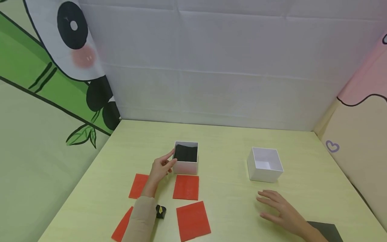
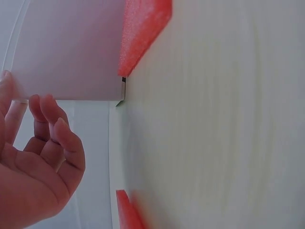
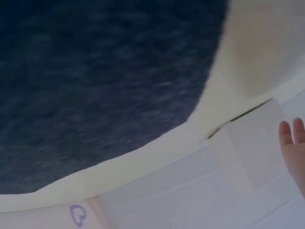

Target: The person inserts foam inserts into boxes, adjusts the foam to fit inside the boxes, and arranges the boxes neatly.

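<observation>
My left hand (image 1: 159, 170) holds the front left corner of a white box (image 1: 185, 168), with the thumb at the front and the index finger along the left rim. Inside that box lies black sheet material (image 1: 185, 153), its top edge slightly wavy. From the left wrist view, the hand (image 2: 43, 162) has bent fingers against the box's side (image 2: 71, 52). My right hand (image 1: 279, 211) hovers over the table with spread, relaxed fingers and nothing in them. Beyond it stands a second white box (image 1: 265, 164), open at the top with a bare inside.
Several red sheets lie near the left arm, one (image 1: 186, 187) before the left box and another (image 1: 193, 220) closer. A black sheet (image 1: 326, 230) lies under the right forearm; dark felt-like material (image 3: 95, 95) fills much of the right wrist view. White cloth (image 1: 226, 67) hangs behind the table.
</observation>
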### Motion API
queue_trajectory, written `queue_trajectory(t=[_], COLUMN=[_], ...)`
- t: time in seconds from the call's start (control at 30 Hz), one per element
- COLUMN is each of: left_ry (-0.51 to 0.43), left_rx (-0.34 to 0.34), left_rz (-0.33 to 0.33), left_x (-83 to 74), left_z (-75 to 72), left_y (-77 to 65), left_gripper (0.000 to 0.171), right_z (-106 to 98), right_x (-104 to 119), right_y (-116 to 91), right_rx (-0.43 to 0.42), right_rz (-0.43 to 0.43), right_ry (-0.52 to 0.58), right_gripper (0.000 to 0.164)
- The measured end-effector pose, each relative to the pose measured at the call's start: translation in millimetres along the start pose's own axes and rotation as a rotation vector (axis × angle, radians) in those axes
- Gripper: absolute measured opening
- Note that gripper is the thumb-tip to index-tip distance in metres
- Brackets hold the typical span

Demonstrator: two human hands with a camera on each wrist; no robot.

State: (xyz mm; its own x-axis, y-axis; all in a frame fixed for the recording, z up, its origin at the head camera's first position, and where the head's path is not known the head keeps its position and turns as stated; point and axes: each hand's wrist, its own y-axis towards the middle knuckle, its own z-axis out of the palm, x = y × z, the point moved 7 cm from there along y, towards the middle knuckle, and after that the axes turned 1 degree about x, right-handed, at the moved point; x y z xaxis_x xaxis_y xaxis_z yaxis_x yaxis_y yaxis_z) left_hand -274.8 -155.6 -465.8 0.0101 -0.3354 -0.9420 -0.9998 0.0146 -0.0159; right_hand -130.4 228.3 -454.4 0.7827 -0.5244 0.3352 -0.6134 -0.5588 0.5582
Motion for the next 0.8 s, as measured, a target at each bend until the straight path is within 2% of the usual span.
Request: queue_trajectory(t=[0.13, 0.33, 0.53, 0.67, 0.8], left_ry=[-0.004, 0.004, -0.004, -0.014, -0.029], left_rx=[-0.008, -0.005, -0.001, -0.003, -0.003], left_rz=[0.005, -0.005, -0.007, -0.006, -0.001], left_x=[-0.1, 0.6, 1.4, 0.3, -1.1], left_z=[-1.0, -0.7, -0.4, -1.1, -1.2], left_y=[-0.7, -1.3, -1.8, -2.9, -3.6], left_gripper=[0.048, 0.048, 0.049, 0.048, 0.048], right_z=[-8, -15, -23, -29, -34], right_x=[-5, -11, -17, -19, -21], right_y=[-8, -22, -41, -52, -62], right_rx=[-0.016, 0.016, 0.023, 0.023, 0.023], right_rz=[0.002, 0.004, 0.054, 0.069, 0.052], right_ry=[0.009, -0.006, -0.06, -0.058, -0.044], right_gripper=[0.047, 0.055, 0.06, 0.061, 0.062])
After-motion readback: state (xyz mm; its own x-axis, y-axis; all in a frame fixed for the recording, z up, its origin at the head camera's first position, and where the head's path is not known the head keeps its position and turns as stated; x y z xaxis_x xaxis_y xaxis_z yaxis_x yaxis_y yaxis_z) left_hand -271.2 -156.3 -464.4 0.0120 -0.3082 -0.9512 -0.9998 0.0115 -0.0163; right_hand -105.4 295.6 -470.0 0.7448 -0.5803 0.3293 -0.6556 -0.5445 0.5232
